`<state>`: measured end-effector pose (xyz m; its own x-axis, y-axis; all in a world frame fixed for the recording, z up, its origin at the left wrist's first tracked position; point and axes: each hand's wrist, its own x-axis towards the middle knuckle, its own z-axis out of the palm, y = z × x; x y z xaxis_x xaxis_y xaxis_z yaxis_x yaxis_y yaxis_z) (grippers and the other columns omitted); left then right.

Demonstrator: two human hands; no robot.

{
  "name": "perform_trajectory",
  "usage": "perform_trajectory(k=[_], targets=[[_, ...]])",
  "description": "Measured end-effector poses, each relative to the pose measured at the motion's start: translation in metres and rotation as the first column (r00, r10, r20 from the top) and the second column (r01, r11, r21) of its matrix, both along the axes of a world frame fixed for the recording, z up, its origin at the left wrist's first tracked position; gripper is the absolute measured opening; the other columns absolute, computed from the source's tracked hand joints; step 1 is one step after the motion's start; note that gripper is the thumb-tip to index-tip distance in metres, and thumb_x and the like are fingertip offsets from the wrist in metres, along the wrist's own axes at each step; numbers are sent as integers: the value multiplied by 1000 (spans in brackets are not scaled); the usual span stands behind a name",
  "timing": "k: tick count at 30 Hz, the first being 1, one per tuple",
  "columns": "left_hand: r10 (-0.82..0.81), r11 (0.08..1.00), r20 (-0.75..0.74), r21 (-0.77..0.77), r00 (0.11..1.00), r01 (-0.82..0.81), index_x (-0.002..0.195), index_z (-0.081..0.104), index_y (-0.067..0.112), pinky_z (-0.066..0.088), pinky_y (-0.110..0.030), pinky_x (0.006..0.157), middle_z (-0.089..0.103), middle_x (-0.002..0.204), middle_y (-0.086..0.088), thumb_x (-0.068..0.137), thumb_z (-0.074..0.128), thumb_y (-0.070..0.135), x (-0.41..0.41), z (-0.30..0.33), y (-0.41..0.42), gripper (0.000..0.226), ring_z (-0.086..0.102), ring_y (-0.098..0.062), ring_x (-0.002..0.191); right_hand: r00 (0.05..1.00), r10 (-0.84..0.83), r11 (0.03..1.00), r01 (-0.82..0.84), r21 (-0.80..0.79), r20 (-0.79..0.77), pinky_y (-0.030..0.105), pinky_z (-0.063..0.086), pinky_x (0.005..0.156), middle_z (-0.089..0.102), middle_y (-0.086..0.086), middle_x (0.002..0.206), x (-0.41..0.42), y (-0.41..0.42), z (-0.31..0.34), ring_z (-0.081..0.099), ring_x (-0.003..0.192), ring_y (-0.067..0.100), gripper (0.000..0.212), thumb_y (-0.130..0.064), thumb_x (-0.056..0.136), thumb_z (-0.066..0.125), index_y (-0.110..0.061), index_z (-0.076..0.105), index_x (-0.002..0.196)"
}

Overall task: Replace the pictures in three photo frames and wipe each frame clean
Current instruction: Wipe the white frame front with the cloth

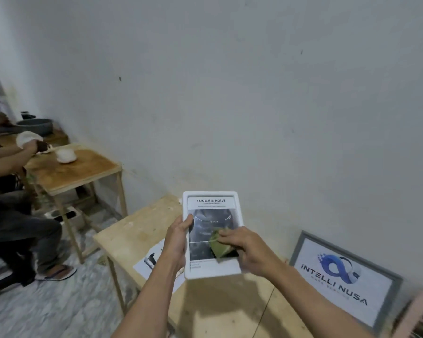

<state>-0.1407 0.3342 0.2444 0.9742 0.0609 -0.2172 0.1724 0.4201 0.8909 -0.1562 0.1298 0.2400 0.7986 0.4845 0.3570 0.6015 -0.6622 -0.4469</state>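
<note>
A person's left hand [178,242] grips the left edge of a white photo frame [211,269], thumb curled over the front, holding it upright above a pale wooden table [220,311]. The right hand [244,247] pinches a green cloth [217,247] against the lower part of the glass, fingers bent around the wad. The picture in the frame is headed "TOUGH & AGILE" over a dark image of a car's front.

On the table beneath the left forearm lies a loose printed sheet [147,262], partly hidden by the arm. To the right, a grey frame [344,279] bearing the words "INTELLI NUSA" and a blue logo leans against the white wall [230,93], its base on the table. The corner of a pink frame [418,315] shows at the lower right edge.

Farther off to the left stands a second wooden table [78,172] with a white object [66,156] on top. A seated person [15,215] in dark trousers and sandals works there, arms reaching over the tabletop.
</note>
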Motion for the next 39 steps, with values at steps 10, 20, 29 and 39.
perform_trajectory(k=[10, 20, 29, 39], targets=[[-149, 988, 43, 47, 988, 147, 104, 74, 21, 53, -52, 86, 71, 107, -21, 95, 60, 31, -5, 13, -6, 20, 67, -31, 91, 978, -200, 906, 210, 368, -65, 16, 34, 109, 63, -6, 123, 20, 11, 77, 51, 117, 0, 58, 19, 78, 43, -15, 68, 118], [12, 989, 20, -148, 1000, -9, 120, 65, 9, 56, -53, 83, 74, 108, -21, 100, 55, 24, -2, 17, 4, 27, 71, -40, 93, 936, 191, 978, -157, 136, -295, 27, 31, 115, 57, -9, 131, -21, 41, 6, 44, 126, -8, 40, 6, 84, 56, -12, 68, 117], [-80, 987, 62, -135, 995, 88, 118, 68, 19, 55, -57, 88, 74, 112, -15, 101, 53, 28, -11, 24, -7, 24, 69, -39, 102, 975, -200, 891, 222, 396, -97, 16, 37, 106, 64, -7, 124, 8, 39, 96, 54, 120, 8, 57, 12, 82, 45, -22, 65, 123], [32, 999, 68, -6, 997, -32, 116, 63, 4, 56, -34, 71, 74, 91, -13, 101, 53, 27, 2, 39, 8, 29, 70, -26, 77, 998, 32, 990, -40, 133, 62, 9, 18, 110, 58, -3, 135, -27, 83, 40, 39, 132, 6, 49, 9, 80, 45, -12, 64, 120]])
